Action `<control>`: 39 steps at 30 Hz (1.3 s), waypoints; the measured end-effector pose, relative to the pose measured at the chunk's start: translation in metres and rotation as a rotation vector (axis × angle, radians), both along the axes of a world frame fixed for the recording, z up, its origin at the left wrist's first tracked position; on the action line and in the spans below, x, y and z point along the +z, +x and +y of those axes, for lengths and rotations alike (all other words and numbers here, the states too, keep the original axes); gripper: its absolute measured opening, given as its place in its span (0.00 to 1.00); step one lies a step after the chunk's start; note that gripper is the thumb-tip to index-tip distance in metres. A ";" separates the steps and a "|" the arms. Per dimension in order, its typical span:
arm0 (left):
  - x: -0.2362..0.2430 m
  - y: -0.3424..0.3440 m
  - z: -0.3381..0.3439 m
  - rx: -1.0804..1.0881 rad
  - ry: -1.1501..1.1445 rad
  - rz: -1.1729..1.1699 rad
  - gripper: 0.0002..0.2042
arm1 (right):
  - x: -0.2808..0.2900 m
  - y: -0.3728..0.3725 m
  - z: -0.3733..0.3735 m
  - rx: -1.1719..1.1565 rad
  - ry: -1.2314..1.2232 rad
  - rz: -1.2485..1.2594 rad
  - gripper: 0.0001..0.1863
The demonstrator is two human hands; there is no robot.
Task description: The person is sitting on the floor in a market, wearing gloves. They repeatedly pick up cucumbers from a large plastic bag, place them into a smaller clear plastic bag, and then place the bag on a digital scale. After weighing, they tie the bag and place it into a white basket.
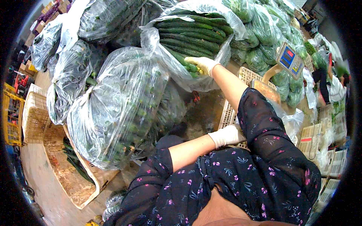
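Dark green cucumbers (188,35) lie stacked lengthwise in an opened clear plastic bag (151,37) at the top centre. My right hand (203,66), in a whitish glove, reaches to the near side of this stack. Its fingers curl over the end of a cucumber (175,58) beside the bag's near edge. Below my right forearm, my left hand (228,136), also gloved, rests by the rim of a cream plastic crate (226,115). My right sleeve and the hand's own back hide its fingers.
Large knotted bags of cucumbers (117,109) fill the left. A worn crate (68,169) stands lower left with a few cucumbers inside. A scale with a display (289,60) stands right of my right arm. Bagged green vegetables (264,26) pile up behind it; another person (322,83) is far right.
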State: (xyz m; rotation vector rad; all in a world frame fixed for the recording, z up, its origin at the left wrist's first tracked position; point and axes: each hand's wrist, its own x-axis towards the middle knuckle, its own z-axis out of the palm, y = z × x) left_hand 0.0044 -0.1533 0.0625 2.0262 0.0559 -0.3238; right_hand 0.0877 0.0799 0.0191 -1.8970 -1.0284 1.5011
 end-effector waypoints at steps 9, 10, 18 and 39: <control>-0.028 0.002 -0.011 0.203 -0.056 -0.365 0.25 | -0.034 -0.021 -0.005 0.191 0.124 -0.177 0.62; -0.021 -0.002 -0.011 0.216 -0.044 -0.372 0.25 | -0.035 -0.020 -0.005 0.172 0.110 -0.129 0.62; -0.018 -0.001 -0.003 0.148 0.080 -0.242 0.17 | 0.034 -0.013 -0.016 0.090 0.115 0.260 0.25; -0.029 0.031 0.010 0.302 -1.518 -0.265 0.19 | 0.152 0.143 -0.339 -0.128 0.375 0.967 0.34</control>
